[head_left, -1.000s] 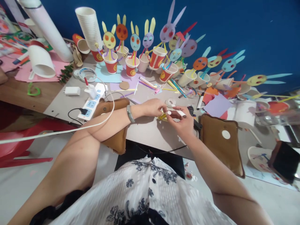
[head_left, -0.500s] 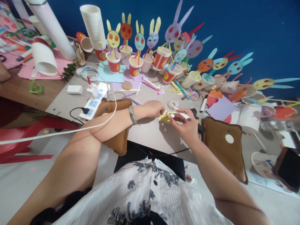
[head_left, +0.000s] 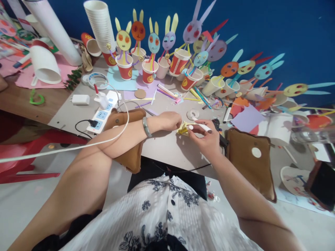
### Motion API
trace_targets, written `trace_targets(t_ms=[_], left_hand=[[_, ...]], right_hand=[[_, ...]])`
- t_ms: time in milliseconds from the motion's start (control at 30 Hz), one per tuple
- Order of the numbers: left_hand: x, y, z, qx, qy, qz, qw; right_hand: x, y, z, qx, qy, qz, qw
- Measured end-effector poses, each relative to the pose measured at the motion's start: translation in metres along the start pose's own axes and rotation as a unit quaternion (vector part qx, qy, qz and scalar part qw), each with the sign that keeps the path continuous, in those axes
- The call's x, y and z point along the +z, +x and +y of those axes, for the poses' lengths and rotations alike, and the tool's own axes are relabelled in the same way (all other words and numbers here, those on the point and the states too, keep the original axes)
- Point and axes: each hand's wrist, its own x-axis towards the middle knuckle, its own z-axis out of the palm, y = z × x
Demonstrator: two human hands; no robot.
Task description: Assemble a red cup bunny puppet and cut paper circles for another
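- Nearest, your white shirt (head_left: pixel 157 209), dark flower motifs on it;
- your left arm (head_left: pixel 91 160) comes in from lower left, bent at the elbow, forearm lying nearly level across the picture; a grey-green bangle (head_left: pixel 147 127) circles the wrist;
- your right arm (head_left: pixel 243 191) slants up from lower right, the wrist slightly raised, thumb side turned inward;
- brown cushion (head_left: pixel 248 170) to the right of that forearm, a round white patch on it, no lettering made out;
- your left hand (head_left: pixel 169 121), back uppermost, fingers curled under; tips hidden, so whether they pinch anything cannot be told;
- your right hand (head_left: pixel 206 138), thumb and fingers bent round toward each other, gripping a white pen (head_left: pixel 202 127) that lies slantwise across the fingers, dark end outward; a small round white piece (head_left: pixel 191 127) at the fingertips, too small to identify;
- yellow paper (head_left: pixel 183 129) on the grey table (head_left: pixel 170 150), between your two hands, just beside the fingertips of each;
- white roll (head_left: pixel 193 114) just beyond it;
- farther back, red cups (head_left: pixel 149 73) with round yellow emblems, print too small to read; paper rabbits (head_left: pixel 154 43) stand in them; one small round tag (head_left: pixel 167 56) appears to read "Hi"; another tag (head_left: pixel 140 58) bears a heart.
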Motion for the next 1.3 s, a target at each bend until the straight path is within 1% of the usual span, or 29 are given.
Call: trace_targets(t_ms=[233, 400, 767, 1067, 1300], left_hand=[[-0.0017, -0.002, 0.0008, 0.003, -0.005, -0.003, 1.0], [-0.0031, -0.0037, 0.002, 0.003, -0.007, -0.008, 1.0], [-0.0022, -0.0033, 0.0014, -0.008, -0.018, 0.002, 1.0], [-0.0004, -0.0024, -0.0002, 0.001, -0.013, 0.007, 1.0], [-0.0027, -0.0034, 0.0013, 0.0, -0.02, -0.001, 1.0]], right_hand=[[0.0008, 0.0009, -0.0009, 0.002, 0.012, -0.003, 1.0], [-0.0009, 0.002, 0.0008, 0.007, 0.027, -0.017, 0.999], [-0.0016, 0.0034, 0.0036, 0.02, 0.021, -0.023, 0.999], [0.0006, 0.0014, -0.0008, 0.019, 0.024, -0.012, 0.999], [0.0032, 0.0007, 0.0035, 0.012, 0.021, 0.002, 1.0]])
